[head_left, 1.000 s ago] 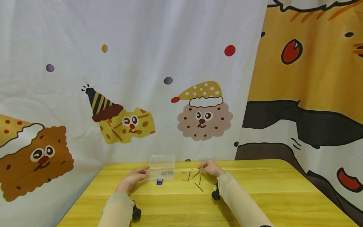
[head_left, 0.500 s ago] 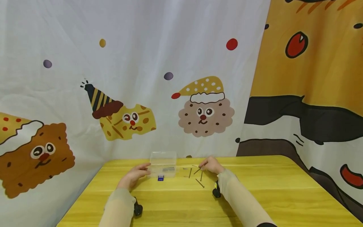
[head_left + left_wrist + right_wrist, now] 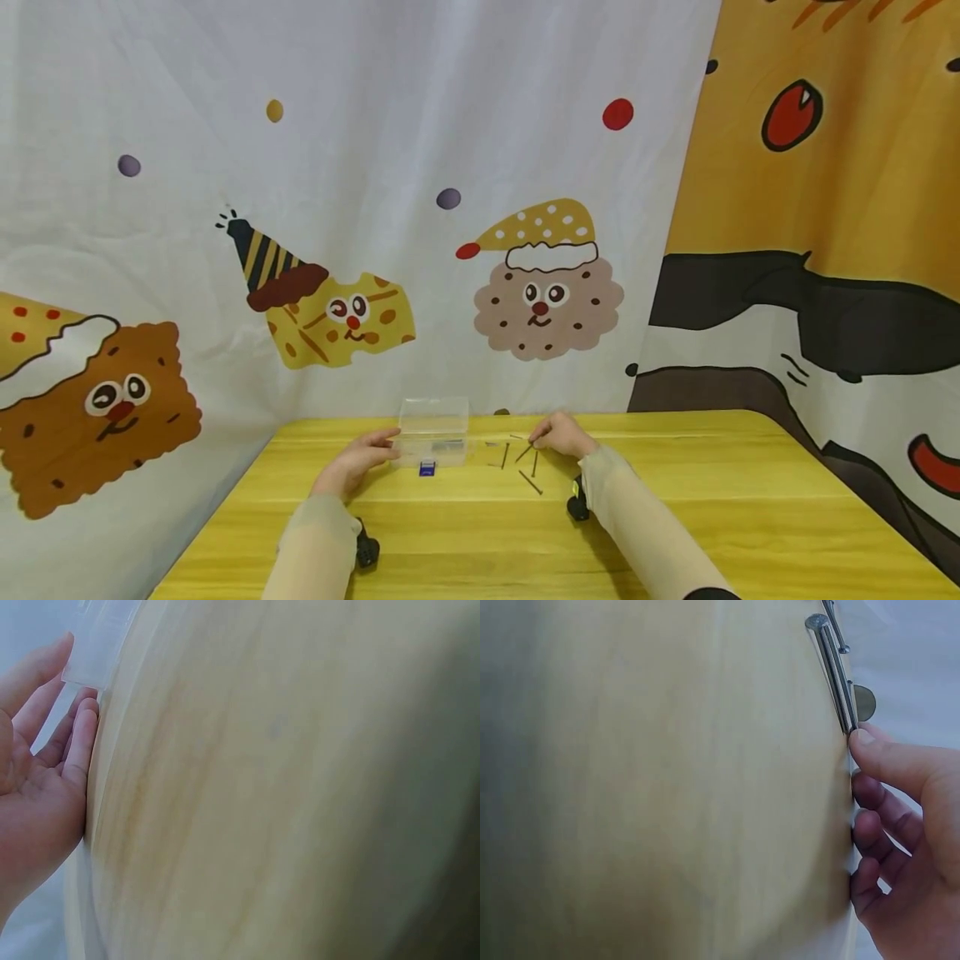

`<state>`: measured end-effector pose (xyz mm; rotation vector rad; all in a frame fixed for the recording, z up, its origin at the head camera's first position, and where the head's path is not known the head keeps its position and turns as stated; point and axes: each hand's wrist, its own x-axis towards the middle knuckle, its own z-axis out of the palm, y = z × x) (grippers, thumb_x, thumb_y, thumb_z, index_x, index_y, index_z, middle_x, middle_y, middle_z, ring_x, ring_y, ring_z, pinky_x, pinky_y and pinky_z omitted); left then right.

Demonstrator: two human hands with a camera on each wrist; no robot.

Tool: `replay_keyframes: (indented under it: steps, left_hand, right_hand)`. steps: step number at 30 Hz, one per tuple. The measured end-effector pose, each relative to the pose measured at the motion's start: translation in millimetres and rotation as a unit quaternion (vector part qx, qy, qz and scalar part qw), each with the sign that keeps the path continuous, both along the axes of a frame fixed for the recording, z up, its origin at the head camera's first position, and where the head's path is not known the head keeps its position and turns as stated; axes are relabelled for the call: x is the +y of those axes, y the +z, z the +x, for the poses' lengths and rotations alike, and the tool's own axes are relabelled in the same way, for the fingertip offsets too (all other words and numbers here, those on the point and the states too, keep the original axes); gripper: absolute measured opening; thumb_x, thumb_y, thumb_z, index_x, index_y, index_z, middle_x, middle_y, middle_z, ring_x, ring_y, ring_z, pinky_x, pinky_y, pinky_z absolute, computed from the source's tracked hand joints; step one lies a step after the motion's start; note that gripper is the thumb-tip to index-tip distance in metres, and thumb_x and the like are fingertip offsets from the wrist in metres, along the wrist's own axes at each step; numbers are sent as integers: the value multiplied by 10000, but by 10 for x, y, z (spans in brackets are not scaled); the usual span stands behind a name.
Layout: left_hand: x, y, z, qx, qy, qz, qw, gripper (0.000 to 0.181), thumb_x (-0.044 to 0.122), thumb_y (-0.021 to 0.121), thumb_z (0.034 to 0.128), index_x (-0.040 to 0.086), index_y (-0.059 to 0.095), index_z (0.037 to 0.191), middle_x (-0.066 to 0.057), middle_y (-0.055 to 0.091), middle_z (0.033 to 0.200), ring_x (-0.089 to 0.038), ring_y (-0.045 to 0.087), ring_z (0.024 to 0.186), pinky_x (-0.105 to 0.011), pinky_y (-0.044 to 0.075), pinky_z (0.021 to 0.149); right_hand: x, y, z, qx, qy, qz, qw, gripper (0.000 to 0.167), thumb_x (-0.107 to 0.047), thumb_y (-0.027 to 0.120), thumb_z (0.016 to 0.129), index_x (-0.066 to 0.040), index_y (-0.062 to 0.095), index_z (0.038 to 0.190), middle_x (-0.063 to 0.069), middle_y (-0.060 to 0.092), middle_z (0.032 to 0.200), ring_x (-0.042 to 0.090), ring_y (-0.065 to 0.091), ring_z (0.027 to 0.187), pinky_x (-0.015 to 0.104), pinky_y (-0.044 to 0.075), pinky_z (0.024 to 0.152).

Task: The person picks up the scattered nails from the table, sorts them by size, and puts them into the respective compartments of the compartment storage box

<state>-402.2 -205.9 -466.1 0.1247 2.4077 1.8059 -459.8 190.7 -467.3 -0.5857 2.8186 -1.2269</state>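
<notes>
A clear plastic box (image 3: 433, 414) stands with its lid raised, and a greyish item shows inside it. My left hand (image 3: 360, 460) holds the box's left end, thumb on one side and fingers on the other; the left wrist view shows the box's corner (image 3: 96, 664) at the fingertips. My right hand (image 3: 562, 436) pinches the end of a nail (image 3: 523, 452) between thumb and index finger, the other fingers curled against the tabletop. Several more nails lie around it, among them a long nail (image 3: 530, 482) and a nail (image 3: 505, 456) closer to the box.
A small blue piece (image 3: 427, 468) sits at the box's front edge; whether it is attached cannot be told. The yellow wood-grain table (image 3: 480, 542) ends at the back against a printed curtain (image 3: 525, 83).
The head view has shifted slightly, moving the whole scene a little up and right. Both hands stay in place, at the box and at the nail.
</notes>
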Motion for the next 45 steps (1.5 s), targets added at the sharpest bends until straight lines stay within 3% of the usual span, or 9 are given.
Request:
replay_keyframes:
  steps: [5,12,19,28,37,45]
  left_hand:
    - [1,-7,-5,-25,-69,31,10000,566,81,635,924,-2,431,1446,-233,457,1323,-346,447,1191,-535,317,1073]
    - [-14,-25,-26,-115,66,85,9999,563,73,650,908,15,458,1434,-230,460,1307,-342,435,1191,-527,321,1068]
    - [-8,-7,-19,-56,82,69,9999,553,69,654,906,5,469,1423,-241,472,1301,-353,439,1185,-529,329,1052]
    - [9,32,40,-62,13,0,10000,559,76,629,925,9,435,1446,-234,451,1312,-350,436,1190,-553,299,1072]
    - [-8,14,34,-131,-102,41,9999,571,100,623,937,16,414,1461,-252,409,1416,-410,376,1296,-555,280,1091]
    - [20,31,43,-36,-44,60,10000,559,85,623,932,11,428,1451,-250,393,1442,-421,359,1313,-552,286,1088]
  right_hand:
    - [34,57,40,-91,107,115,9998,65,-7,700,855,5,752,892,66,706,916,157,582,803,334,500,747]
    - [82,99,63,-190,287,87,9994,77,8,679,869,54,730,903,79,697,882,123,494,687,256,426,625]
    - [133,148,74,-229,423,219,9986,91,-9,667,886,51,725,920,75,685,895,136,478,687,256,408,608]
    - [179,271,-13,-220,481,144,9985,138,-10,608,919,83,703,957,94,680,890,154,498,701,255,427,616]
    - [116,486,-70,-172,519,154,9984,198,-50,600,943,101,678,1044,168,677,976,307,595,861,382,521,713]
    - [7,631,-46,-224,480,38,9986,219,-54,574,961,102,658,1089,138,670,996,428,582,995,532,501,841]
